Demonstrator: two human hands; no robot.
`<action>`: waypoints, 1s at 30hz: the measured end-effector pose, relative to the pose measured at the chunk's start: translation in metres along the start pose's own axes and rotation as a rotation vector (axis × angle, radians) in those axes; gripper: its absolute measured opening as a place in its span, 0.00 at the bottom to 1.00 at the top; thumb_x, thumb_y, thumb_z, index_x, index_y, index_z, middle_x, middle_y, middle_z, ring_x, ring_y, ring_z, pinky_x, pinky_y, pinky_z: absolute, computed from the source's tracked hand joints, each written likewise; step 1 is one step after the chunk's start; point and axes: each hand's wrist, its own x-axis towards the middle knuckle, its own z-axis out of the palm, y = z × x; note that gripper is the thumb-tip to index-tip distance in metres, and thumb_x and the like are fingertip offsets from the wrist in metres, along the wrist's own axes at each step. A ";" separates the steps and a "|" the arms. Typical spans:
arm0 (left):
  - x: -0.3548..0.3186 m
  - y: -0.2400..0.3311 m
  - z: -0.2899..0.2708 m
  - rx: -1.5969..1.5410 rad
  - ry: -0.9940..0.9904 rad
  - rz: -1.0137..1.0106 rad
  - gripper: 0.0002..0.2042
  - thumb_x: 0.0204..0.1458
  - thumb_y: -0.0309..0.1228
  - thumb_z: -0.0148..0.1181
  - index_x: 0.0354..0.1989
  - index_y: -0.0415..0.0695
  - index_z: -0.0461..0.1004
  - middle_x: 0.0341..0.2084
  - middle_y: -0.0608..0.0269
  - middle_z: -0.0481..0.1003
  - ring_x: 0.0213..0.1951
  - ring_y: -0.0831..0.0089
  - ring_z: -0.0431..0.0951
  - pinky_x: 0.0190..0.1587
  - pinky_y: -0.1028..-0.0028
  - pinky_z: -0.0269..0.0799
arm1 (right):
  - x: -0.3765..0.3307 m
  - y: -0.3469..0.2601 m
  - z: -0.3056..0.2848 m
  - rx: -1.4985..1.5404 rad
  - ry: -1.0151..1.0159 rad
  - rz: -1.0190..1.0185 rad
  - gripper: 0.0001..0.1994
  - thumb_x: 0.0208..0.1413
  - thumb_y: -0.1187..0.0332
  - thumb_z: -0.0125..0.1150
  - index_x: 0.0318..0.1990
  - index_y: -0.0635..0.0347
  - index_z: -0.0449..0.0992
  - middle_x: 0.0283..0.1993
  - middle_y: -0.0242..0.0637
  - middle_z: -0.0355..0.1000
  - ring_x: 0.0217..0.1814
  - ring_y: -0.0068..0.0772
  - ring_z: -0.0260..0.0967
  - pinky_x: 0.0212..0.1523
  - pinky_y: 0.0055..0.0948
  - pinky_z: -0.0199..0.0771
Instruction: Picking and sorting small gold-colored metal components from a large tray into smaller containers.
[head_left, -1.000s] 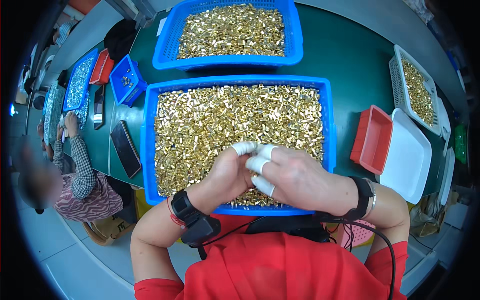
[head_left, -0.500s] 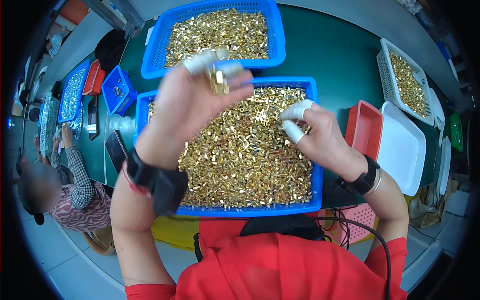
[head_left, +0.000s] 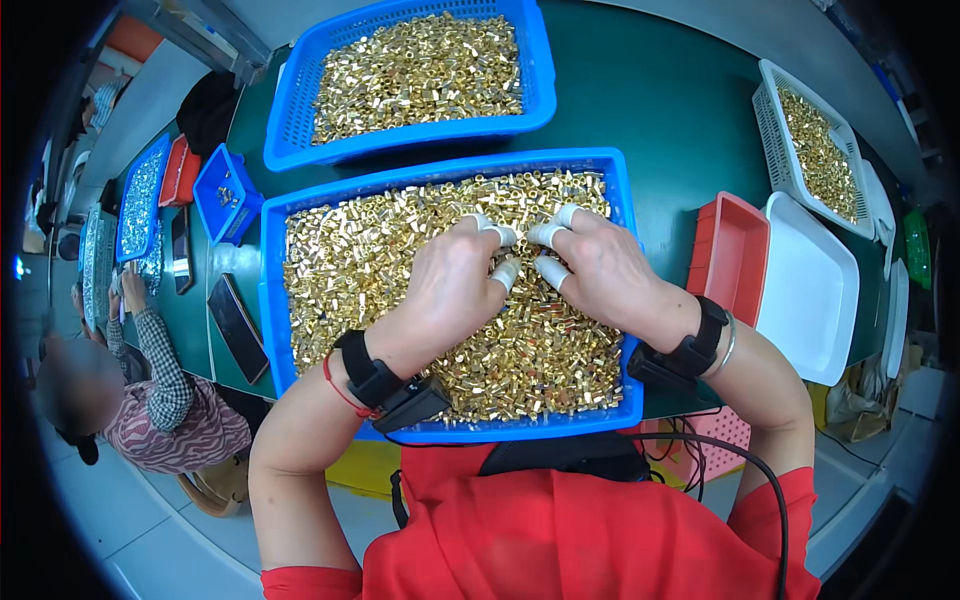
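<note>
Both my hands work close together over the heap of small brass-coloured metal sleeves point(head_left: 530, 360) in the near blue basket point(head_left: 440, 168). White covers sheathe the thumb and fingertips that show. My left hand point(head_left: 455, 275) has its index finger and thumb apart, their tips at the surface of the sleeves. Facing it, my right hand point(head_left: 615, 270) holds the same shape, thumb and index apart, a small gap from the left fingertips. No piece is visible between the tips of either hand. The remaining fingers are curled under and mostly hidden.
Beyond stands a second blue basket point(head_left: 545, 70) of brass pieces. At right are a red tray point(head_left: 708, 235), a white tray point(head_left: 830, 290) and a white basket point(head_left: 765, 130) of pieces. A blue bin point(head_left: 245, 215) and a phone point(head_left: 238, 328) lie left, near another person point(head_left: 170, 420).
My left hand, raised near the far basket with brass pieces at its fingers, has come down to the heap. My right hand has shifted slightly left, closer to it.
</note>
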 end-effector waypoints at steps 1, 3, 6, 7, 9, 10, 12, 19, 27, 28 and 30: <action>-0.001 -0.001 0.003 0.040 0.013 0.021 0.09 0.44 0.27 0.62 0.36 0.40 0.78 0.24 0.50 0.72 0.24 0.58 0.74 0.28 0.63 0.69 | 0.000 0.001 0.001 0.001 0.000 0.004 0.12 0.48 0.71 0.62 0.42 0.61 0.74 0.35 0.43 0.70 0.39 0.47 0.69 0.36 0.40 0.72; -0.001 -0.003 0.008 0.076 0.021 0.043 0.09 0.44 0.26 0.63 0.35 0.40 0.78 0.23 0.51 0.71 0.23 0.59 0.74 0.26 0.63 0.68 | 0.000 0.002 0.005 0.016 0.007 0.025 0.12 0.48 0.70 0.62 0.41 0.61 0.74 0.35 0.43 0.70 0.38 0.47 0.69 0.36 0.42 0.71; 0.001 -0.002 0.008 0.077 0.000 0.004 0.09 0.44 0.28 0.63 0.34 0.40 0.78 0.24 0.50 0.72 0.23 0.55 0.74 0.27 0.61 0.68 | 0.003 0.000 0.005 0.021 -0.024 0.080 0.11 0.48 0.70 0.62 0.39 0.61 0.74 0.34 0.44 0.70 0.36 0.47 0.70 0.35 0.43 0.71; 0.001 -0.002 0.008 0.074 -0.003 0.003 0.09 0.44 0.28 0.63 0.34 0.40 0.78 0.24 0.50 0.72 0.23 0.55 0.74 0.27 0.61 0.68 | 0.004 -0.002 0.003 0.018 -0.057 0.122 0.11 0.47 0.70 0.62 0.39 0.61 0.75 0.33 0.45 0.70 0.35 0.47 0.70 0.35 0.43 0.71; 0.001 -0.003 0.008 0.086 -0.010 -0.006 0.09 0.44 0.28 0.63 0.34 0.40 0.78 0.24 0.51 0.72 0.23 0.55 0.74 0.27 0.61 0.68 | 0.005 -0.003 0.001 0.015 -0.093 0.164 0.10 0.47 0.70 0.63 0.38 0.61 0.75 0.32 0.45 0.70 0.33 0.48 0.70 0.34 0.43 0.71; 0.002 -0.003 0.008 0.092 -0.013 -0.011 0.09 0.44 0.28 0.63 0.33 0.40 0.78 0.24 0.51 0.71 0.23 0.55 0.74 0.27 0.61 0.68 | 0.005 -0.004 0.000 0.031 -0.088 0.177 0.10 0.47 0.70 0.63 0.38 0.61 0.75 0.32 0.46 0.70 0.32 0.48 0.70 0.34 0.43 0.71; 0.002 -0.004 0.009 0.085 -0.013 -0.010 0.08 0.44 0.28 0.63 0.33 0.40 0.78 0.24 0.51 0.72 0.23 0.55 0.74 0.27 0.61 0.68 | 0.006 -0.004 0.000 0.062 -0.079 0.201 0.09 0.46 0.70 0.63 0.36 0.61 0.76 0.30 0.46 0.70 0.30 0.48 0.70 0.33 0.43 0.70; 0.001 -0.006 0.010 0.056 0.009 0.002 0.08 0.44 0.27 0.63 0.33 0.40 0.78 0.24 0.51 0.72 0.23 0.55 0.74 0.27 0.61 0.68 | 0.009 -0.001 0.006 0.120 -0.055 0.199 0.09 0.45 0.73 0.62 0.36 0.62 0.76 0.27 0.45 0.70 0.29 0.46 0.70 0.31 0.42 0.70; -0.003 -0.007 0.011 0.028 0.019 0.026 0.07 0.44 0.27 0.63 0.33 0.41 0.78 0.22 0.51 0.71 0.22 0.56 0.73 0.25 0.63 0.68 | 0.004 0.004 0.013 0.189 -0.006 0.174 0.07 0.45 0.75 0.62 0.34 0.62 0.75 0.25 0.43 0.70 0.26 0.41 0.68 0.29 0.38 0.68; -0.003 -0.007 0.010 0.042 0.018 0.041 0.08 0.44 0.26 0.63 0.34 0.40 0.78 0.22 0.53 0.72 0.21 0.58 0.74 0.25 0.64 0.68 | 0.003 0.004 0.013 0.196 0.007 0.171 0.07 0.45 0.75 0.62 0.34 0.62 0.74 0.25 0.42 0.69 0.25 0.39 0.68 0.27 0.36 0.68; -0.003 -0.007 0.009 0.074 0.018 0.069 0.08 0.45 0.25 0.62 0.34 0.39 0.77 0.22 0.56 0.73 0.21 0.62 0.74 0.24 0.67 0.69 | 0.004 0.004 0.011 0.255 0.004 0.177 0.07 0.46 0.75 0.61 0.34 0.62 0.74 0.25 0.40 0.69 0.24 0.35 0.67 0.26 0.34 0.67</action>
